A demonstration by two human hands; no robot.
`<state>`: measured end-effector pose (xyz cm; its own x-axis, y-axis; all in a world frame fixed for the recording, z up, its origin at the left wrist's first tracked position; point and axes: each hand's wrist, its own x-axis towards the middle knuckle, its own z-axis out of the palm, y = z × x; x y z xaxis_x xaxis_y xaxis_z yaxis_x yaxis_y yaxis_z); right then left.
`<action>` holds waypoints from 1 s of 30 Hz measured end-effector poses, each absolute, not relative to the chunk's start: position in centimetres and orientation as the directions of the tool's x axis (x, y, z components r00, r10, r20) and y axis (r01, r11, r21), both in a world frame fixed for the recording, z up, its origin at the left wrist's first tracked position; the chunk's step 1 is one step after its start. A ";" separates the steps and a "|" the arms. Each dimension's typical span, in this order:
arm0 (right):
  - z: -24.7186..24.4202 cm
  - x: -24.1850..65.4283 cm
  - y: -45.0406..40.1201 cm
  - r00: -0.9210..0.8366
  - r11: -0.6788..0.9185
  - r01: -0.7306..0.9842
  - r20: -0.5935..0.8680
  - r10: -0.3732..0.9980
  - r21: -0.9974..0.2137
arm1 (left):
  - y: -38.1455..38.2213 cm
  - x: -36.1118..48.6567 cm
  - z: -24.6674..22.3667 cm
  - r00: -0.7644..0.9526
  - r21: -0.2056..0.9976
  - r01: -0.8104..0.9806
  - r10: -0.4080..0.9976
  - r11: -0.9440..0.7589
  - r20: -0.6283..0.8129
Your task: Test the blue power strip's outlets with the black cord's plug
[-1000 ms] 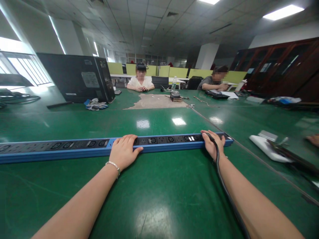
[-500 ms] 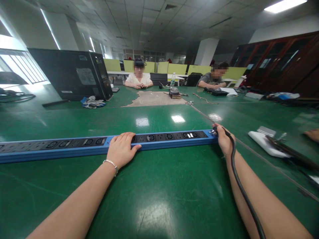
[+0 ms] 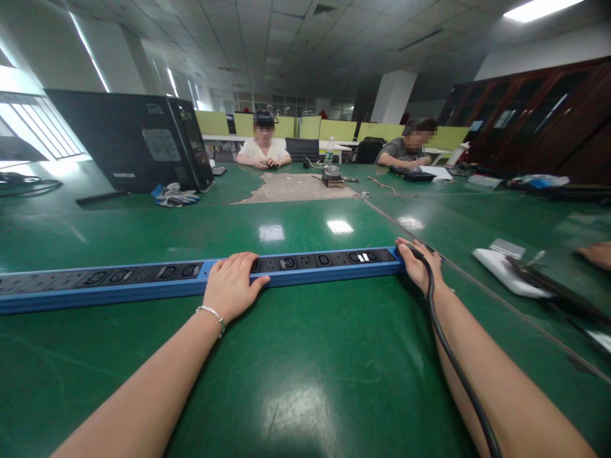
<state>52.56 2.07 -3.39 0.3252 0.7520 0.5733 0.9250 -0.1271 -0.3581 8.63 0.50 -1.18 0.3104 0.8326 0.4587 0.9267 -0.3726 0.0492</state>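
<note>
A long blue power strip (image 3: 329, 274) with black sockets lies across the green table, running out of view at the left. My left hand (image 3: 231, 286) is closed over its middle, fingers across the socket face and thumb along the front edge. At the strip's right end, my right hand (image 3: 422, 266) is closed round the black power cord (image 3: 451, 348), close against the end cap. Its fingers hide most of that end and where the cord meets it. From there the cord runs down over my right forearm and leaves at the bottom.
A black computer case (image 3: 119, 143) and gloves (image 3: 174, 195) stand at the back left. A white device (image 3: 506, 273) lies to the right, with another person's hand (image 3: 596, 254) beyond it. Two people sit across the green table (image 3: 310, 356). A bottle (image 3: 330, 152) stands far back.
My right hand has shifted left and its fingers now cover the strip's end, where metal parts showed before. The cord moved with it. My left hand stays on the strip.
</note>
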 end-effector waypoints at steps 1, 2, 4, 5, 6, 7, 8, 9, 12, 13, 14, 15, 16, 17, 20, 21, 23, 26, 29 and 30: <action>-3.4 52.5 2.1 0.346 -0.144 0.914 0.544 0.764 -0.379 | 0.5 8.6 -1.2 0.310 0.050 0.927 0.833 -0.372 0.459; -3.4 52.5 2.2 0.365 -0.159 0.903 0.516 0.775 -0.399 | 0.5 8.6 -1.2 0.310 0.051 0.927 0.833 -0.373 0.458; -3.4 52.4 2.1 0.381 -0.178 0.896 0.495 0.781 -0.408 | 0.4 8.6 -1.1 0.310 0.054 0.926 0.833 -0.374 0.457; -3.4 52.3 2.0 0.380 -0.183 0.899 0.501 0.778 -0.397 | 0.4 8.6 -1.1 0.311 0.054 0.925 0.833 -0.375 0.457; -3.4 52.3 1.9 0.373 -0.184 0.906 0.510 0.775 -0.381 | 0.4 8.6 -1.1 0.312 0.053 0.925 0.833 -0.376 0.456; -3.4 52.2 1.7 0.359 -0.179 0.915 0.522 0.774 -0.363 | 0.4 8.6 -1.0 0.312 0.052 0.926 0.834 -0.375 0.455; -3.4 52.2 1.6 0.339 -0.168 0.924 0.533 0.775 -0.343 | 0.4 8.6 -1.0 0.311 0.052 0.926 0.836 -0.373 0.452; -3.4 52.2 1.4 0.318 -0.156 0.933 0.543 0.777 -0.324 | 0.4 8.6 -1.0 0.310 0.053 0.927 0.838 -0.371 0.449; -3.5 52.3 1.0 0.279 -0.133 0.950 0.569 0.774 -0.284 | 0.4 8.6 -1.1 0.303 0.067 0.927 0.845 -0.368 0.441; -3.5 52.2 1.0 0.277 -0.135 0.951 0.577 0.769 -0.277 | 0.5 8.6 -1.1 0.302 0.072 0.927 0.845 -0.369 0.441; -3.5 52.2 0.9 0.277 -0.139 0.952 0.581 0.765 -0.271 | 0.5 8.6 -1.1 0.301 0.075 0.926 0.845 -0.369 0.441; -3.5 52.1 0.9 0.278 -0.143 0.953 0.582 0.764 -0.267 | 0.5 8.6 -1.1 0.299 0.076 0.927 0.846 -0.368 0.442; -3.4 52.1 0.9 0.277 -0.146 0.954 0.578 0.768 -0.264 | 0.5 8.6 -1.1 0.299 0.076 0.927 0.846 -0.368 0.442; -3.4 52.0 0.9 0.278 -0.148 0.953 0.571 0.772 -0.263 | 0.5 8.6 -1.1 0.301 0.075 0.927 0.846 -0.368 0.440; -3.4 51.9 0.9 0.290 -0.157 0.949 0.560 0.776 -0.275 | 0.4 8.6 -1.1 0.309 0.063 0.926 0.843 -0.373 0.440; -3.4 51.8 0.9 0.295 -0.159 0.947 0.561 0.774 -0.278 | 0.4 8.6 -1.1 0.311 0.060 0.926 0.842 -0.373 0.441; -3.4 51.8 0.8 0.294 -0.157 0.947 0.565 0.771 -0.280 | 0.4 8.6 -1.1 0.309 0.054 0.928 0.843 -0.368 0.440; -3.4 51.6 0.8 0.289 -0.147 0.948 0.576 0.765 -0.281 | 0.4 8.6 -1.1 0.304 0.054 0.931 0.847 -0.361 0.437; -3.3 51.3 0.8 0.305 -0.143 0.942 0.589 0.748 -0.305 | 0.5 8.6 -1.1 0.304 0.055 0.930 0.845 -0.363 0.440; -3.2 51.2 0.9 0.314 -0.143 0.937 0.593 0.742 -0.318 | 0.5 8.6 -1.1 0.303 0.054 0.930 0.844 -0.362 0.442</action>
<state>51.23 0.88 -3.23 0.3138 0.7419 0.5925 0.9374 -0.1428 -0.3177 8.62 0.49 -1.11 0.3031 0.8445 0.4416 0.9305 -0.3623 0.0541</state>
